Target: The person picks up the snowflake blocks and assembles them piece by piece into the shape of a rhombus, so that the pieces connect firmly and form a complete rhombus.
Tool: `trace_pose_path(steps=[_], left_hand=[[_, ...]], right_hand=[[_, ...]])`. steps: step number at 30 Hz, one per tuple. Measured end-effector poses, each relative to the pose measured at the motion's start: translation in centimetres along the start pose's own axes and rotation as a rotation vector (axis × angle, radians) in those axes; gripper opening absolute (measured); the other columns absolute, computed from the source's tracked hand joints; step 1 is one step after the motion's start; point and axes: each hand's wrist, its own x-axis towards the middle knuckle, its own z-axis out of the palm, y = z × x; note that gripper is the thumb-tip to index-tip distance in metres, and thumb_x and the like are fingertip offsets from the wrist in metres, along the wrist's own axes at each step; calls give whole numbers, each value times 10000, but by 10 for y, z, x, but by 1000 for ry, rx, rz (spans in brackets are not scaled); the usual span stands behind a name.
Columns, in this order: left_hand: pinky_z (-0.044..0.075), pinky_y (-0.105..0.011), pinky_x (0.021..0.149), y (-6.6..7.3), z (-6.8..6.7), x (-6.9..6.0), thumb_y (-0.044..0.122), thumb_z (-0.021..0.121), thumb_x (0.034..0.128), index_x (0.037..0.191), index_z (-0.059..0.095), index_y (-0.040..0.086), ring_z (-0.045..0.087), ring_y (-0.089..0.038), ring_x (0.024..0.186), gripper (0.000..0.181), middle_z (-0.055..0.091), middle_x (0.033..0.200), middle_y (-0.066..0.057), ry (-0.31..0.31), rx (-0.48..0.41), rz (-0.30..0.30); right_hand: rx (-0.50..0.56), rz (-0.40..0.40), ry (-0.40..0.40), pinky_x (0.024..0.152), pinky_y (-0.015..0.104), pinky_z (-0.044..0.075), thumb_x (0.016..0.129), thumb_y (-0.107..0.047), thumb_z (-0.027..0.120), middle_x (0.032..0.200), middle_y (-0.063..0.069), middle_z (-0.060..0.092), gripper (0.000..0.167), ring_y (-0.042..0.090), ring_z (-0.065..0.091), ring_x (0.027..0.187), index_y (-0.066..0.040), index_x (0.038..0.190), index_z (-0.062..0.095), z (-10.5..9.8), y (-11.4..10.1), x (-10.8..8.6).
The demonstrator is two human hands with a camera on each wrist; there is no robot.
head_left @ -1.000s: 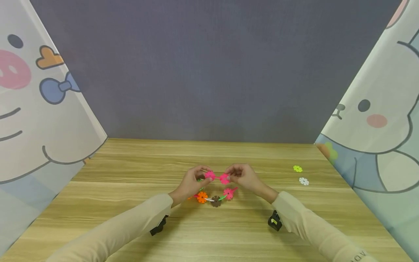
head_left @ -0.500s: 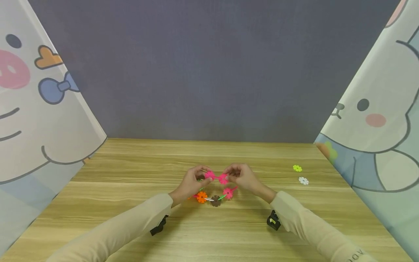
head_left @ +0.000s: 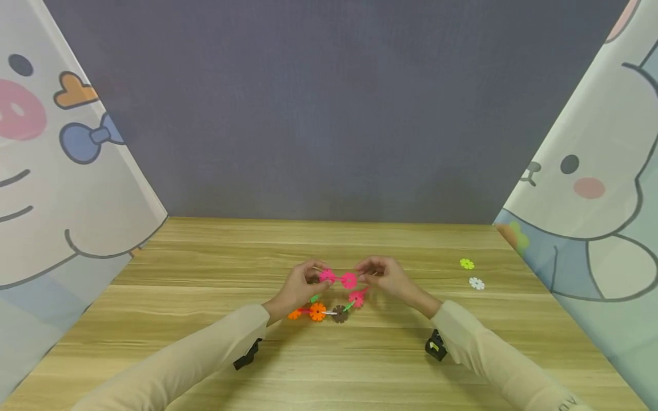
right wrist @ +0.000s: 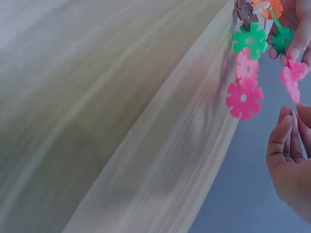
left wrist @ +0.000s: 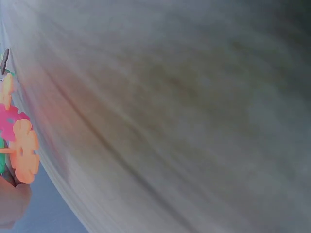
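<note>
Linked flower-shaped plastic discs form a curved chain between the two hands. My left hand pinches a pink disc near one end, and a second pink disc sticks out from it to the right. Just right of that disc is my right hand, its bent fingers apart from it and holding nothing. Nearer the body hang an orange disc, a brown disc and the other pink end. In the right wrist view, a green disc lies against the left fingers.
A yellow disc and a white disc lie loose at the right of the wooden table. A dark grey panel stands behind, with cartoon-printed cloths on both sides.
My right hand has let go of the pink disc and drawn slightly right. The hanging part of the chain has shifted a little; my left hand has edged slightly left with its disc.
</note>
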Motion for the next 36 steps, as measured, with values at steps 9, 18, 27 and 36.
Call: trace_pose_path(steps=[9, 18, 27, 36], left_hand=[[471, -251, 620, 0, -2, -2, 17, 611, 848, 1124, 523, -44, 569, -445, 859, 296, 629, 979, -295, -3, -23, -22], [466, -256, 603, 0, -4, -2, -16, 593, 850, 1124, 503, -52, 576, -441, 874, 291, 610, 1007, -328, -16, -77, -33], [521, -351, 677, -1, -4, -2, -28, 593, 845, 1122, 500, -55, 595, -415, 886, 294, 616, 1004, -322, 1, -71, -29], [522, -453, 727, -1, -5, -2, -35, 574, 856, 1162, 473, -80, 590, -439, 933, 325, 607, 1030, -326, -10, -76, -13]], right_hand=[[-61, -2, 21, 703, 216, 499, 838, 21, 597, 984, 288, 609, 212, 241, 602, 840, 113, 1029, 582, -18, 10, -11], [-144, 2, 85, 681, 233, 503, 828, 56, 591, 947, 284, 616, 198, 280, 607, 831, 125, 1013, 589, -50, 26, -28], [-233, 24, 143, 640, 225, 502, 808, 77, 606, 921, 256, 626, 196, 299, 605, 805, 111, 1001, 600, -82, 40, -49], [-361, 18, 185, 618, 209, 509, 787, 89, 619, 883, 227, 640, 184, 237, 615, 760, 99, 970, 611, -113, 58, -69]])
